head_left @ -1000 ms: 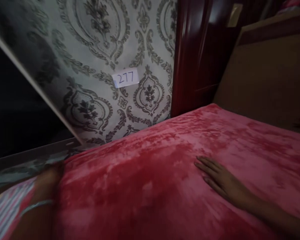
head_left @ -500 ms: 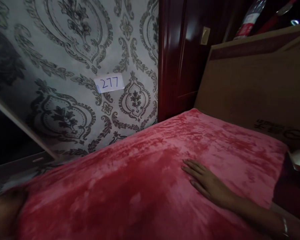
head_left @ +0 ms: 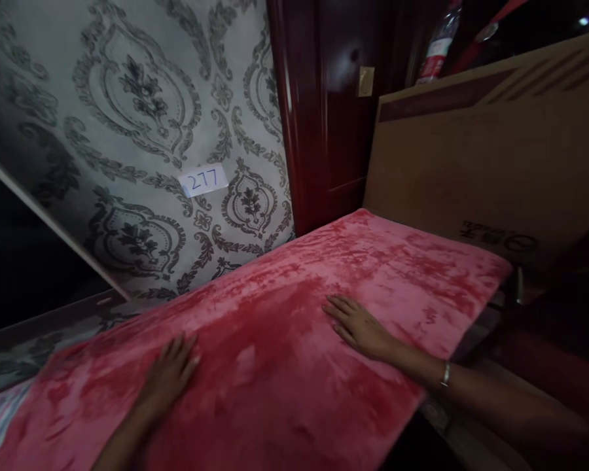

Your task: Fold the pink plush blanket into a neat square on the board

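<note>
A red and pink plush blanket (head_left: 275, 301) lies spread over a flat surface, its far corner reaching the wooden panel. On its left part rests my left hand (head_left: 169, 373), palm down with the fingers stretched out. My right hand (head_left: 356, 324) lies flat on the blanket farther to the right, fingers extended, with a bracelet (head_left: 446, 374) on that wrist. Neither hand grips anything. At the lower left, a striped cloth (head_left: 2, 418) shows beside the blanket's edge.
A large cardboard box (head_left: 471, 157) stands at the back right, with a red-labelled bottle (head_left: 438, 52) behind its top edge. Patterned wallpaper (head_left: 142, 91) bears a paper marked 277 (head_left: 203, 180). A dark red wooden panel (head_left: 324, 131) borders it.
My left hand has come in from the far left edge onto the blanket. My right hand stays flat on it. The view has shifted, showing the blanket's right edge and the striped cloth.
</note>
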`<state>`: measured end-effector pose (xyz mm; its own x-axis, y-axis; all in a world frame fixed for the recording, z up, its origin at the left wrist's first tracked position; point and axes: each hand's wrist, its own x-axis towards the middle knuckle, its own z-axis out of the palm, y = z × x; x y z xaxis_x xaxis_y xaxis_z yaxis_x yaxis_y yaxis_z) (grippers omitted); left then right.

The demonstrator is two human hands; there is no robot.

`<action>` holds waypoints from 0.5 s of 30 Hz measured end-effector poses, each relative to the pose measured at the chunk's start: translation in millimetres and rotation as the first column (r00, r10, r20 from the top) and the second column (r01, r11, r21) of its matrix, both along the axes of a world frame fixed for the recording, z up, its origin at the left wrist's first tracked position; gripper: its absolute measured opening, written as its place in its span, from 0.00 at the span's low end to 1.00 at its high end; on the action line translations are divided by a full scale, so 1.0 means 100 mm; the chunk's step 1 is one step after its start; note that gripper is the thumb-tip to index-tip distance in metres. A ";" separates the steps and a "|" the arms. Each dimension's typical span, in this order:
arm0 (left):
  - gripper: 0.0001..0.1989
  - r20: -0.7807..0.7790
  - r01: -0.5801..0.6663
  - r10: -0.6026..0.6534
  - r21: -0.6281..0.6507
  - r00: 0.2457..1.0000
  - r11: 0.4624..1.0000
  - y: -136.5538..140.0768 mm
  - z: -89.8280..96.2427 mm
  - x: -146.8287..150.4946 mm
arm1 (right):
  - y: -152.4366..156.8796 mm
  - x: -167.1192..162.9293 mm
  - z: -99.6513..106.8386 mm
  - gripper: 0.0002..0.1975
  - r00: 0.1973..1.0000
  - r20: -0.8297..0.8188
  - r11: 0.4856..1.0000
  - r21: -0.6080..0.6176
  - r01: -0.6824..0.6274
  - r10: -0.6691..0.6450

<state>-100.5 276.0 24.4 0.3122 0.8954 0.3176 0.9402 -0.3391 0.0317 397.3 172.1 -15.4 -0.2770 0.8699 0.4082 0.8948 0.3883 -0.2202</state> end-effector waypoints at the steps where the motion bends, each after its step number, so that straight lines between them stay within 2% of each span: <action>1: 0.31 -0.039 0.015 -0.018 -0.080 0.999 0.997 -0.14 -0.06 0.23 | 0.00 -0.01 0.03 0.26 1.000 -0.004 1.000 -0.010 0.001 -0.001; 4: 0.32 -0.114 0.053 -0.078 -0.205 0.990 0.977 -0.53 -0.15 0.82 | -0.01 -0.05 0.12 0.26 0.999 -0.038 0.999 -0.047 -0.005 0.004; 6: 0.31 -0.131 0.069 -0.091 -0.167 0.987 0.984 -0.73 -0.16 1.10 | 0.02 -0.02 0.17 0.26 0.996 -0.079 0.996 -0.070 -0.050 0.044; 9: 0.31 -0.137 0.060 -0.066 -0.047 0.988 0.997 -0.85 -0.17 1.31 | 0.14 0.18 0.28 0.25 0.979 -0.191 0.993 -0.078 -0.083 0.067; 12: 0.32 -0.129 0.055 -0.054 0.003 0.990 0.998 -0.84 -0.19 1.33 | 0.34 0.65 0.45 0.21 0.944 -0.300 0.990 -0.081 0.116 -0.135; 15: 0.32 -0.101 0.061 -0.060 0.012 0.993 0.998 -0.80 -0.23 1.28 | 0.54 1.34 0.63 0.23 0.868 -0.331 0.929 -0.102 0.356 -0.369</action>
